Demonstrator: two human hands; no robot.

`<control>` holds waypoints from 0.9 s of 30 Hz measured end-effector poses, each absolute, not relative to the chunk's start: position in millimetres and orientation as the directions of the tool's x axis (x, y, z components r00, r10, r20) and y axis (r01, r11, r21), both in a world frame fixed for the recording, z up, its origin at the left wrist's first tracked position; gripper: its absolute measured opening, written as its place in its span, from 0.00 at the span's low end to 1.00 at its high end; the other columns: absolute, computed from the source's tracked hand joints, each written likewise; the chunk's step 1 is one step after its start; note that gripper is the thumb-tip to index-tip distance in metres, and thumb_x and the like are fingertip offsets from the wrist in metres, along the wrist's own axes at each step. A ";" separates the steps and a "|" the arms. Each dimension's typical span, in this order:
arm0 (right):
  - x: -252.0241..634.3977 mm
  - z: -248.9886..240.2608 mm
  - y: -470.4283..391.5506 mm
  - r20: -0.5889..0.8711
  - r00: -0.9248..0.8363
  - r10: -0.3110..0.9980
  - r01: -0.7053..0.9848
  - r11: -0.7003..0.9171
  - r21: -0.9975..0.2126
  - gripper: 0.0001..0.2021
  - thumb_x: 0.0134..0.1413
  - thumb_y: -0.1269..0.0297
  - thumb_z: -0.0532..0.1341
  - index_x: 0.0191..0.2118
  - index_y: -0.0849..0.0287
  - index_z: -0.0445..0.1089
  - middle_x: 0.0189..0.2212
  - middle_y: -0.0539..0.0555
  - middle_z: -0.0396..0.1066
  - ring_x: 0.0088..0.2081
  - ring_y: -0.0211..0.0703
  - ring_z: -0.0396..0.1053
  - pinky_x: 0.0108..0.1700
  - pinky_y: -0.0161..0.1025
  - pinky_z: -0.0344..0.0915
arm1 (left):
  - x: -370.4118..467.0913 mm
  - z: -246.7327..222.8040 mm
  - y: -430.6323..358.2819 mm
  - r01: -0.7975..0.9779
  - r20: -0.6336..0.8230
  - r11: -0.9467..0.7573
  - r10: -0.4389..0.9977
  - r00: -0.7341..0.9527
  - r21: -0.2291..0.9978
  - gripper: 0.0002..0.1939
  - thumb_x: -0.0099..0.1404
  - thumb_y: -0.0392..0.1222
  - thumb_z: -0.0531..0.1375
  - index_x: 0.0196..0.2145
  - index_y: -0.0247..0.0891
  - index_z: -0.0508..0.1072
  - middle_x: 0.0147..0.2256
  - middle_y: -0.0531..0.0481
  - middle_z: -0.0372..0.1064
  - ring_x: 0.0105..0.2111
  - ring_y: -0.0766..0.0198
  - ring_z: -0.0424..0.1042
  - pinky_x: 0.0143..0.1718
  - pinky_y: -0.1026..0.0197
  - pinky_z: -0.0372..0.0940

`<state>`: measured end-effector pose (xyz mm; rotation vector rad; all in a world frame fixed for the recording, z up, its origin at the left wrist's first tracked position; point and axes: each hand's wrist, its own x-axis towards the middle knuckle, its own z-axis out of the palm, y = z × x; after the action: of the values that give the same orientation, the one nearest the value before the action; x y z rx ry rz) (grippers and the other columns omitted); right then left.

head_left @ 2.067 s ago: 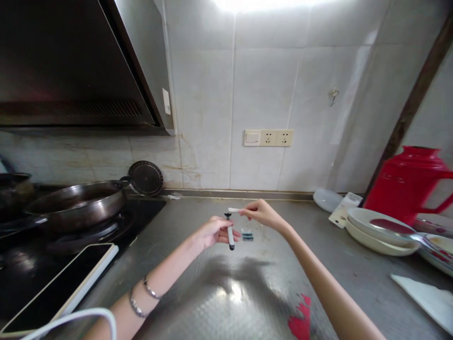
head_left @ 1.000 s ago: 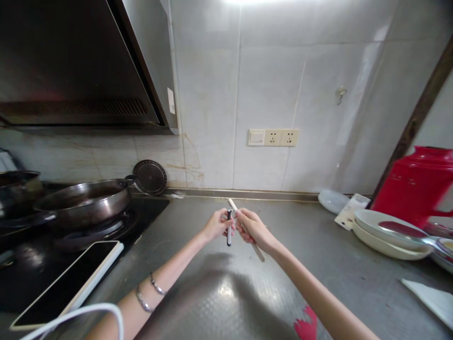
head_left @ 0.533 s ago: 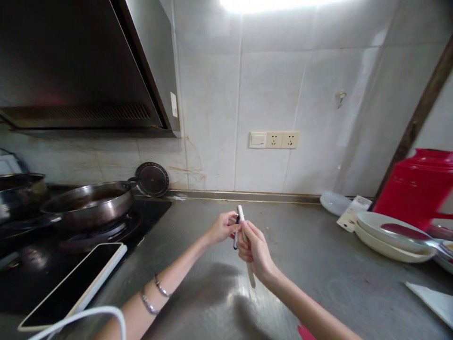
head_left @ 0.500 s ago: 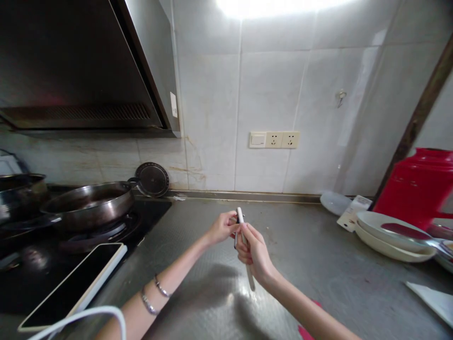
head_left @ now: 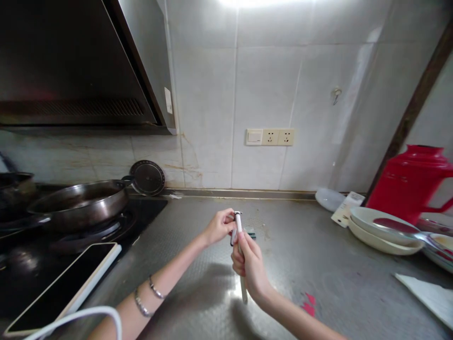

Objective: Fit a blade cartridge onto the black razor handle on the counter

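Note:
Above the middle of the grey metal counter (head_left: 198, 293), my right hand (head_left: 250, 264) is wrapped round a slim, pale, stick-like tool (head_left: 244, 290), whose lower end sticks out below the fist. The tool's upper end has a small metal part. Beside that top end, my left hand (head_left: 218, 226) is closed, its thumb and fingertips at the metal part. A small whitish piece with a dark edge shows between the hands; what it is cannot be made out. Just behind my right hand a small dark green item (head_left: 252, 234) shows.
A steel pan (head_left: 81, 205) sits on the black stove at left, with a phone (head_left: 63, 288) and white cable (head_left: 106, 309) nearer. At right are stacked bowls (head_left: 384, 236), a red jug (head_left: 406, 184) and a white sheet (head_left: 428, 295). Red scraps (head_left: 309, 304) lie near my right forearm.
The view has shifted slightly right. My right hand has slid lower along the tool, so more of its upper part shows, and the green item has come into sight behind.

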<state>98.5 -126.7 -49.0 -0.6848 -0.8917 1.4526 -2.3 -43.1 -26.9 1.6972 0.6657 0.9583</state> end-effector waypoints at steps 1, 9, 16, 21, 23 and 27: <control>99.2 -48.2 -127.4 0.107 -0.084 0.991 -0.539 0.045 -0.841 0.19 0.48 0.46 0.58 0.27 0.57 0.56 0.12 0.38 0.44 0.13 0.25 0.37 0.12 0.25 0.35 | -2.2 -26.0 -43.8 -0.009 0.273 -0.315 0.807 0.524 0.949 0.13 0.53 0.44 0.61 0.31 0.34 0.62 0.22 0.54 0.65 0.21 0.69 0.65 0.22 0.67 0.59; 97.8 -42.0 -132.3 0.105 -0.104 0.989 -0.552 0.030 -0.834 0.19 0.47 0.46 0.59 0.27 0.57 0.56 0.12 0.38 0.44 0.13 0.25 0.37 0.12 0.24 0.35 | 1.0 -22.2 -48.0 -0.044 0.340 -0.370 0.791 0.509 0.928 0.10 0.53 0.40 0.60 0.29 0.34 0.63 0.24 0.52 0.66 0.24 0.68 0.67 0.25 0.67 0.59; 99.2 -37.2 -133.9 0.163 -0.100 0.982 -0.555 0.081 -0.828 0.18 0.48 0.47 0.58 0.27 0.57 0.56 0.12 0.38 0.44 0.13 0.24 0.36 0.12 0.24 0.35 | 0.4 -18.5 -49.1 0.034 0.339 -0.407 0.802 0.492 0.913 0.07 0.53 0.38 0.59 0.28 0.34 0.63 0.23 0.53 0.65 0.21 0.70 0.65 0.22 0.69 0.57; 99.0 -42.4 -137.3 0.110 -0.127 0.986 -0.527 0.027 -0.849 0.19 0.47 0.46 0.59 0.27 0.57 0.56 0.12 0.38 0.43 0.13 0.25 0.37 0.12 0.24 0.35 | 1.1 -16.7 -51.9 -0.012 0.305 -0.351 0.797 0.521 0.936 0.07 0.53 0.37 0.58 0.30 0.35 0.62 0.22 0.53 0.66 0.22 0.67 0.68 0.24 0.67 0.60; 99.7 -42.7 -139.2 0.115 -0.136 0.984 -0.519 0.028 -0.854 0.19 0.47 0.46 0.59 0.27 0.57 0.56 0.12 0.38 0.44 0.13 0.25 0.37 0.12 0.24 0.35 | 0.8 -16.3 -51.4 0.006 0.298 -0.346 0.815 0.497 0.938 0.07 0.53 0.37 0.58 0.29 0.35 0.62 0.22 0.53 0.66 0.23 0.66 0.68 0.24 0.66 0.60; 101.4 -40.5 -137.8 0.161 -0.090 0.983 -0.552 0.085 -0.830 0.18 0.49 0.48 0.58 0.27 0.57 0.56 0.12 0.38 0.43 0.13 0.24 0.36 0.12 0.25 0.35 | 1.4 -16.6 -51.5 0.011 0.338 -0.399 0.791 0.510 0.917 0.07 0.53 0.38 0.59 0.28 0.35 0.62 0.20 0.56 0.63 0.20 0.70 0.65 0.21 0.69 0.57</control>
<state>101.4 -137.8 -40.5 -0.6198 -0.9207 1.4274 1.4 -51.5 -16.6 1.7810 0.6736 1.0062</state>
